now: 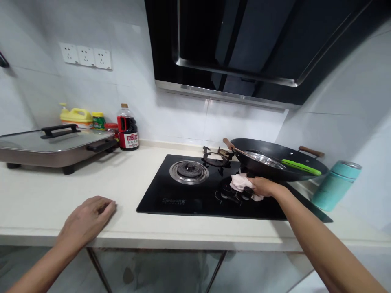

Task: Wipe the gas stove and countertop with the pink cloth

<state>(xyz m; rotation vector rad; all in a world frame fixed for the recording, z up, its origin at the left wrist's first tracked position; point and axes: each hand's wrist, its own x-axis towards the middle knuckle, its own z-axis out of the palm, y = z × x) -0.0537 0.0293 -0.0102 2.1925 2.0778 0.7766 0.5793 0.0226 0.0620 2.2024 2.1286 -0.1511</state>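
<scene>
My right hand (263, 186) is closed on a pale cloth (240, 182), which it presses on the black glass gas hob (183, 205) by the control knobs (226, 190). Just above that hand, a black wok (262, 145) with wooden handles sits over the right side of the hob. Inside the wok are a shiny metal dish (265, 158) and a bright green handle (301, 167). On the pale worktop (128, 179), left of the hob, rests my left hand (87, 215), its fingers loosely curled with nothing in them. The left burner (189, 169) is uncovered, and a pot support (216, 158) stands behind it.
An electric pan (55, 154) with a glass lid stands at left. Behind it are a yellow jug (77, 117), a green tub (98, 121) and a soy sauce bottle (128, 130). A turquoise flask (336, 185) stands at right. The range hood (226, 44) hangs low overhead.
</scene>
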